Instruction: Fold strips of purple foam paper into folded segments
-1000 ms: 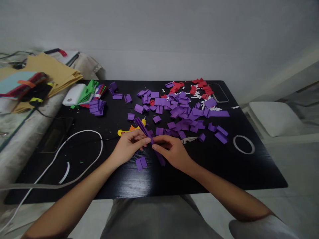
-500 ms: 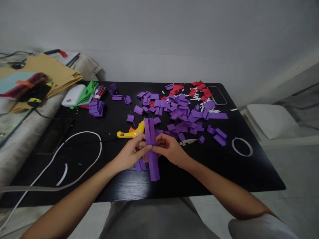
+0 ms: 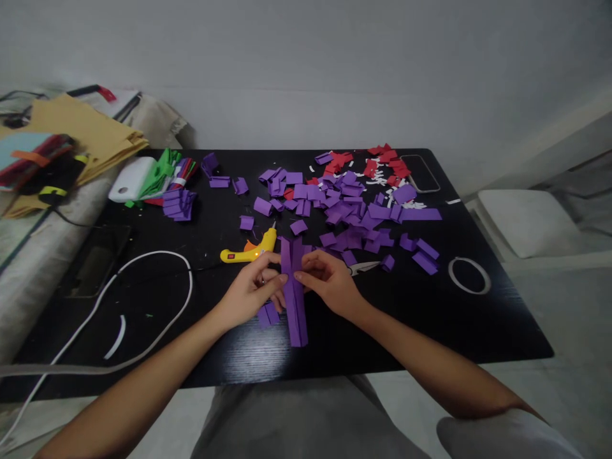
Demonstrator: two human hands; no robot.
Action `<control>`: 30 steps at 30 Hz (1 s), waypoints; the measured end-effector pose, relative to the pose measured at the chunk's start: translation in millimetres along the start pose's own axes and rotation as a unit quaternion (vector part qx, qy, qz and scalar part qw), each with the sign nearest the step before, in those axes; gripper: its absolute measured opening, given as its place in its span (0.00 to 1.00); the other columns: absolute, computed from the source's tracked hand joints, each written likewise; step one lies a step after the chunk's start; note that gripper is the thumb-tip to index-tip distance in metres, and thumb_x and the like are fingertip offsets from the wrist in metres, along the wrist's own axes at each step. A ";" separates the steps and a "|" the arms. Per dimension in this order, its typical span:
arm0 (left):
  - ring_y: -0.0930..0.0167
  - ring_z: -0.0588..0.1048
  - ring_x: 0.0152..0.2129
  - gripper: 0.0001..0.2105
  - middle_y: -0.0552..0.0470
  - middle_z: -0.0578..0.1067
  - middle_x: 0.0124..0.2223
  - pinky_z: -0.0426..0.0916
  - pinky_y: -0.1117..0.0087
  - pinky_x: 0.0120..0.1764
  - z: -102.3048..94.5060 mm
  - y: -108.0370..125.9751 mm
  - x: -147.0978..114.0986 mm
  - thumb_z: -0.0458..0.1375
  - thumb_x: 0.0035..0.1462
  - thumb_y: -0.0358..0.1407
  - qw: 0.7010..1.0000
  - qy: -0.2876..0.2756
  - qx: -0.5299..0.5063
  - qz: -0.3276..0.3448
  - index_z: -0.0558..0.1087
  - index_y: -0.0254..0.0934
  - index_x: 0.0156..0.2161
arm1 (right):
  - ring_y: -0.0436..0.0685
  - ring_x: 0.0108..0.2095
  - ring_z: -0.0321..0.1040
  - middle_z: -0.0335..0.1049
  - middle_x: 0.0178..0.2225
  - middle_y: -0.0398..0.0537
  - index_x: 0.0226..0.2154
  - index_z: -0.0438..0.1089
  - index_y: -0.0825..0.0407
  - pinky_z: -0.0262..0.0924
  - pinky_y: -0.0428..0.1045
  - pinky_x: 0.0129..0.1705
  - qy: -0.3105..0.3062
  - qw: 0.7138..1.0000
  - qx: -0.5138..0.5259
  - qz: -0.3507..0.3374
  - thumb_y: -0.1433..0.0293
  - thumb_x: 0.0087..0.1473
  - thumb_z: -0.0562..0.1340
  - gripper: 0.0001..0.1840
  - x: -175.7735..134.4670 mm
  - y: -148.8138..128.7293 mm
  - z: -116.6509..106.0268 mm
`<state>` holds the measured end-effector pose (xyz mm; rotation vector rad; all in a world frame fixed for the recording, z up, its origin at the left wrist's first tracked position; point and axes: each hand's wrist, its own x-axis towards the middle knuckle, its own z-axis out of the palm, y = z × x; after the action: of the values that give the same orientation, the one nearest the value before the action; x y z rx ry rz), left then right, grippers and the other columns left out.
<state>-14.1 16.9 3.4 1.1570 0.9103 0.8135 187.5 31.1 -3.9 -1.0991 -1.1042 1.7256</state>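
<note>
A long folded strip of purple paper [image 3: 296, 312] is held upright to my view over the front of the black table, creased along its length. My left hand [image 3: 253, 287] pinches its left edge, thumb on top and fingers behind. On the right edge, my right hand [image 3: 329, 280] grips it in the same way, with the fingertips partly hidden. Just beyond my left hand lies a yellow glue gun [image 3: 251, 248], its nozzle pointing away. Scissors [image 3: 364, 267] rest beside my right hand, their handles hidden. A small folded purple piece [image 3: 268, 315] lies under my left hand.
Many folded purple paper pieces [image 3: 351, 210] cover the table's middle, with red pieces [image 3: 342, 159] and white scraps behind. A white cable [image 3: 191, 287] loops at left. A tape ring [image 3: 469, 275] lies right. Bundled coloured paper [image 3: 165, 172] and brown envelopes [image 3: 90, 134] are at far left.
The strip's far end has spread a little wider, and my thumbs have shifted apart slightly. Both hands stay on the strip. The whole view has shifted slightly.
</note>
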 end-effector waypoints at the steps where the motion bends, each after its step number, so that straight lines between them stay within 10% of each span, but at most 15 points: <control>1: 0.70 0.80 0.17 0.14 0.57 0.78 0.23 0.77 0.73 0.24 -0.3 0.9 0.0 0.64 0.65 0.44 1.000 0.002 0.000 0.009 0.68 0.38 0.46 | 0.51 0.30 0.72 0.73 0.31 0.40 0.33 0.73 0.49 0.73 0.47 0.33 -0.002 1.000 0.010 0.001 0.63 0.44 0.78 0.17 -0.2 -0.3 -0.3; 7: 0.70 0.82 0.22 0.10 0.51 0.81 0.29 0.79 0.72 0.28 -3.7 5.5 -0.4 0.65 0.63 0.40 0.998 0.026 0.011 0.059 0.81 0.34 0.40 | 0.56 0.43 0.76 0.79 0.41 0.45 0.32 0.78 0.49 0.74 0.53 0.49 -0.031 0.997 0.065 -0.001 0.68 0.45 0.75 0.10 -0.2 -3.1 -5.3; 16: 0.72 0.79 0.29 0.08 0.47 0.80 0.40 0.74 0.73 0.32 -5.6 8.1 -4.5 0.62 0.66 0.36 0.982 0.040 0.116 0.145 0.83 0.36 0.42 | 0.52 0.37 0.75 0.78 0.37 0.43 0.40 0.77 0.50 0.71 0.48 0.42 -0.055 0.994 0.049 0.077 0.62 0.45 0.78 0.20 -1.2 -1.9 -4.5; 30: 0.70 0.81 0.28 0.15 0.52 0.80 0.36 0.78 0.70 0.34 -3.6 5.2 -3.4 0.62 0.66 0.35 0.997 -0.006 -0.032 0.068 0.71 0.36 0.56 | 0.56 0.37 0.73 0.76 0.39 0.46 0.45 0.78 0.46 0.72 0.50 0.39 -0.032 0.998 0.034 0.040 0.50 0.59 0.68 0.20 -7.6 -11.3 -2.5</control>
<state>-19.2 16.4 8.5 1.1759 0.7955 0.9380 194.1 28.2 7.9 -1.0657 -1.0454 1.8587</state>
